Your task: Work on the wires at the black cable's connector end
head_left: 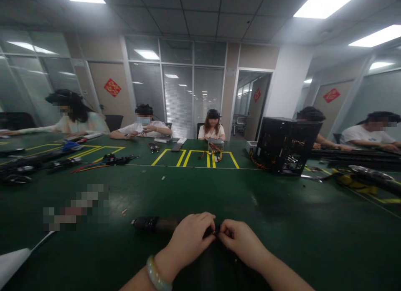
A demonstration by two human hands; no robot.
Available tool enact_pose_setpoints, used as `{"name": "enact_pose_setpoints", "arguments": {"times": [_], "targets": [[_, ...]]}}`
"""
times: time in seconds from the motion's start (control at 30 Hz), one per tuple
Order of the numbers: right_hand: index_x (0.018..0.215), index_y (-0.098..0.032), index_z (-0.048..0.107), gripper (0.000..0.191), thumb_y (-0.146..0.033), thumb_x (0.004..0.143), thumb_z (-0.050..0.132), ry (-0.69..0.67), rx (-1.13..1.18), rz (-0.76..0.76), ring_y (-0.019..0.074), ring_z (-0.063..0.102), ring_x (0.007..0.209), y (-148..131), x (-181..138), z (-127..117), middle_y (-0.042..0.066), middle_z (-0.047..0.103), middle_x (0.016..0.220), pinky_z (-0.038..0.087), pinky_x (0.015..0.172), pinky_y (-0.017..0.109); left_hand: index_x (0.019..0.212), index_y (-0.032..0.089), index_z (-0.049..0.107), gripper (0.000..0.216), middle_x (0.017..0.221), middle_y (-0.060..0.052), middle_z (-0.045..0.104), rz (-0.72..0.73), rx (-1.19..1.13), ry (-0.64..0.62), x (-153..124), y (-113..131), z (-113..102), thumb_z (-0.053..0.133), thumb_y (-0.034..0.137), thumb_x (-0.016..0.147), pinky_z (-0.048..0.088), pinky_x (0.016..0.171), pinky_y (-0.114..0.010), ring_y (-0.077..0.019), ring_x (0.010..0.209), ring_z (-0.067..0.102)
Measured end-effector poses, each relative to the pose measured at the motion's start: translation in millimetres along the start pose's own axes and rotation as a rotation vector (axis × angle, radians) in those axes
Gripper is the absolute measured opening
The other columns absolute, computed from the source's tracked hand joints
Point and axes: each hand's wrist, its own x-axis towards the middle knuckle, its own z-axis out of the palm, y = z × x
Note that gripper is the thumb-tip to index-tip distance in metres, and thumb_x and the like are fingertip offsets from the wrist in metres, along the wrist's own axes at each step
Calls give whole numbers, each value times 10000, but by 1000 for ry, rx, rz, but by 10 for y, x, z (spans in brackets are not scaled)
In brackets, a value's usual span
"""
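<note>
My left hand [192, 236], with a pale bangle [157, 274] at its wrist, is closed, thumb and fingertips pinched together. My right hand [239, 241] is closed too, its fingertips meeting the left ones. Between them shows a small dark piece with a brassy glint [214, 232], too small to name. A dark cylindrical thing [164, 225], black with a metal tip at its left end, stretches out from behind my left hand. My fingers hide its right part, so I cannot tell whether it joins the small piece.
On the green table [125, 257], a black computer case [283, 146] stands at the back right. Bundled cables [117, 159] lie back left. A grey box with coloured wires [216, 146] sits far off. A white sheet [12, 266] is near left. Several people sit around the table.
</note>
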Motion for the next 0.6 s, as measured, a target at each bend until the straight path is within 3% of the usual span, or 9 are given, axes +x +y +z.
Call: {"name": "enact_pose_setpoints", "arguments": {"times": [0.2, 0.43, 0.6], "targets": [[760, -188, 622, 88, -188, 841, 587, 6, -11, -13, 108, 527, 595, -24, -14, -10, -45, 587, 644, 311, 531, 191, 901, 241, 598, 91, 1180, 16, 630, 38, -1, -13, -1, 24, -41, 585, 163, 855, 432, 895, -342, -188, 1076, 584], [782, -192, 629, 82, -221, 850, 593, 5, -3, -7, 104, 514, 572, -1, -5, -13, -46, 593, 639, 295, 512, 192, 913, 226, 586, 82, 1294, -12, 578, 8, 42, 4, -5, 5, -2, 626, 213, 842, 442, 925, -378, -220, 1129, 562], [780, -196, 635, 81, -219, 847, 595, 14, -4, -20, 104, 514, 571, 33, 3, 10, -47, 592, 632, 291, 507, 190, 891, 240, 595, 99, 1312, 18, 569, 41, 55, 12, -9, 42, 10, 594, 150, 849, 418, 969, -390, -214, 1177, 533]]}}
